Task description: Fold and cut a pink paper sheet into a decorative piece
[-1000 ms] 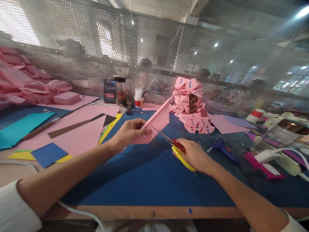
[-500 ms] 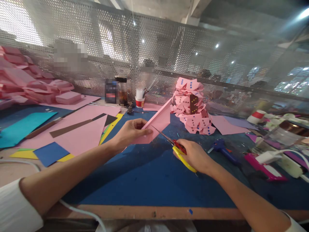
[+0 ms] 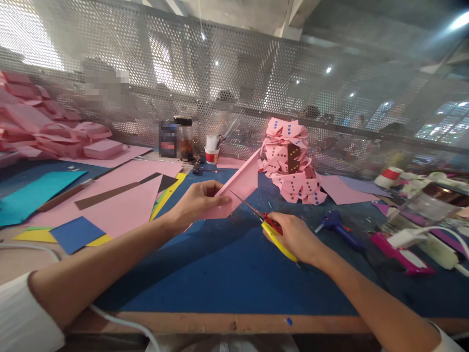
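Observation:
Thumb and fingers of my left hand (image 3: 202,200) pinch a folded sheet of pink paper (image 3: 242,182), held up over the blue work mat (image 3: 227,274). In my right hand (image 3: 295,234) is a pair of scissors (image 3: 273,232) with yellow and red handles. Their blades point up and left and meet the lower part of the paper, close to my left thumb. Whether the blades have paper between them is hard to make out. Behind the paper stands a pile of folded pink paper pieces (image 3: 287,156) dotted with small dark and blue squares.
A blue glue gun (image 3: 342,230) and a magenta-and-white device (image 3: 401,254) lie at the right. Coloured paper sheets (image 3: 124,205) cover the left side, with a heap of pink paper shapes (image 3: 47,122) behind. A paper cup (image 3: 212,155) and a dark-lidded jar (image 3: 186,142) stand by the perforated screen (image 3: 234,68).
Almost nothing differs. Both hands, the pink paper and the scissors keep their places; the view has shifted very slightly.

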`<move>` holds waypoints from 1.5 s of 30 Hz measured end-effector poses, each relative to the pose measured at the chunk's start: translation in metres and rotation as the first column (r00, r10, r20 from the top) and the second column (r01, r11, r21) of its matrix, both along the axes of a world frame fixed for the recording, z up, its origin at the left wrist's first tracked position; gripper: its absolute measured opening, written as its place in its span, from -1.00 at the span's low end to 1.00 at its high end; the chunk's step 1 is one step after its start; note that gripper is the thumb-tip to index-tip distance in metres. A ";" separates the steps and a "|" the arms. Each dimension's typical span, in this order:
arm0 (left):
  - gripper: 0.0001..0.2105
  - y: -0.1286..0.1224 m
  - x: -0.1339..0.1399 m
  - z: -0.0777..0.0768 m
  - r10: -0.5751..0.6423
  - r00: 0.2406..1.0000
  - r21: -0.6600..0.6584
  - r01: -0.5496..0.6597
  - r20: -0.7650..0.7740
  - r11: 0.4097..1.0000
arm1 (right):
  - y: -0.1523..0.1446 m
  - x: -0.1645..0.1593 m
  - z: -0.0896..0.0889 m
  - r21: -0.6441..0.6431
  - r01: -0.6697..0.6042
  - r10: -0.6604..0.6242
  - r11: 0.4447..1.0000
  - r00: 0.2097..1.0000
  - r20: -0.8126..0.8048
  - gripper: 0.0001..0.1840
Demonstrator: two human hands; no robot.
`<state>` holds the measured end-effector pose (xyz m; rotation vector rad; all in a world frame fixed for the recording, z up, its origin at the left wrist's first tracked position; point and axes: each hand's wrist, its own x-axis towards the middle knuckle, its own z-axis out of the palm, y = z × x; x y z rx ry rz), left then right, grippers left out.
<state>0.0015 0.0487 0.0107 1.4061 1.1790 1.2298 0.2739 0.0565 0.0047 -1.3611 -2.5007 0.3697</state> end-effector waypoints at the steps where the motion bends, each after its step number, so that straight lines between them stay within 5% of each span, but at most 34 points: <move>1: -0.74 0.000 0.000 0.000 0.001 1.000 0.001 -0.001 0.002 1.000 | 0.000 0.000 0.000 -0.001 0.002 -0.002 1.000 1.000 0.002 -0.66; 45: -0.73 0.001 -0.002 -0.001 -0.074 0.996 -0.071 0.077 0.048 0.995 | 0.000 0.004 -0.004 -0.112 0.003 -0.007 0.994 0.999 -0.035 -0.69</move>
